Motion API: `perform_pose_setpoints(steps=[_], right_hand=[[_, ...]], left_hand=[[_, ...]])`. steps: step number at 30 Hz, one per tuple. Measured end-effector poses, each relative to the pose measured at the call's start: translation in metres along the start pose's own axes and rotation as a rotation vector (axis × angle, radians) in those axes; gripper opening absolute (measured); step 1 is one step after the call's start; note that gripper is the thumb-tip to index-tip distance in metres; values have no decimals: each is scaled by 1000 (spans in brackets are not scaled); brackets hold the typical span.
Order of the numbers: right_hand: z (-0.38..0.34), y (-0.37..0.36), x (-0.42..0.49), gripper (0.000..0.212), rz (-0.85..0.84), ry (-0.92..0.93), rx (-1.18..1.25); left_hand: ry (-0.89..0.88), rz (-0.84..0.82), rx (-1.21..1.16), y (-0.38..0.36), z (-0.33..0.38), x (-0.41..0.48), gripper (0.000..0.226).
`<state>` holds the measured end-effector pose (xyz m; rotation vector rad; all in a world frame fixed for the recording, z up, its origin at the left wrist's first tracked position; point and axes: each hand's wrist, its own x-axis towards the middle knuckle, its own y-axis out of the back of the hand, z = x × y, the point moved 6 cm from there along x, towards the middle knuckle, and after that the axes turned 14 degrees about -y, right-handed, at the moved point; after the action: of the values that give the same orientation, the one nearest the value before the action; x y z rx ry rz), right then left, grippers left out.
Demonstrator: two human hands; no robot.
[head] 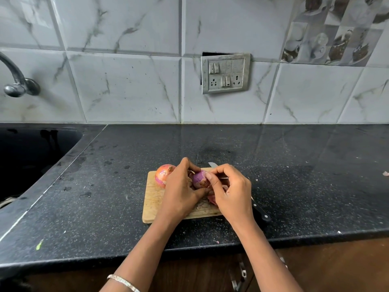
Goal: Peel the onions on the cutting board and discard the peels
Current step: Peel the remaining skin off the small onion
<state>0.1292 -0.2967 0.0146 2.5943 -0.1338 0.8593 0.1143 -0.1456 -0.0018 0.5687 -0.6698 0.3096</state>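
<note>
Over the cutting board (pixel 152 199), left hand (pixel 181 192) wraps curled fingers round a purple onion (pixel 200 179). Right hand (pixel 229 190) pinches at its skin, fingertips together. Unpeeled onion (pixel 163 174) sits at board's far left corner. Knife (pixel 260 212) lies along board's right edge; peels (pixel 212 199) on board under the hands.

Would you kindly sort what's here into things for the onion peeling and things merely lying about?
For the job:
purple half-peeled onion
unpeeled orange-skinned onion
wooden cutting board
loose peels

Lying about:
black-handled knife
steel tap
grey switchboard
</note>
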Motion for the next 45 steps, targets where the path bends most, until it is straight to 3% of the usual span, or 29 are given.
perform_pose_setpoints(steps=[7,13,17,24,29,38,45], right_hand=[[4,-7,1,8,-24,9,-126],[10,-5,2,5,-24,-36,-40],[9,-5,1,15,-62,-68,71],[9,-6,4,5,-62,-70,-4],[9,-8,5,8,-58,-60,-74],[11,-4,2,11,-90,-114,114],[12,-9,5,8,-112,-113,14]], left_hand=[[-27,-7,41,0,4,-1,58],[-16,12,39,-1,-1,0,60],[-44,34,37,0,-1,0,48],[-52,8,60,-1,3,0,56],[-28,2,45,-1,2,0,59],[-66,48,71,1,3,-1,48],[-108,44,136,1,8,-2,53]])
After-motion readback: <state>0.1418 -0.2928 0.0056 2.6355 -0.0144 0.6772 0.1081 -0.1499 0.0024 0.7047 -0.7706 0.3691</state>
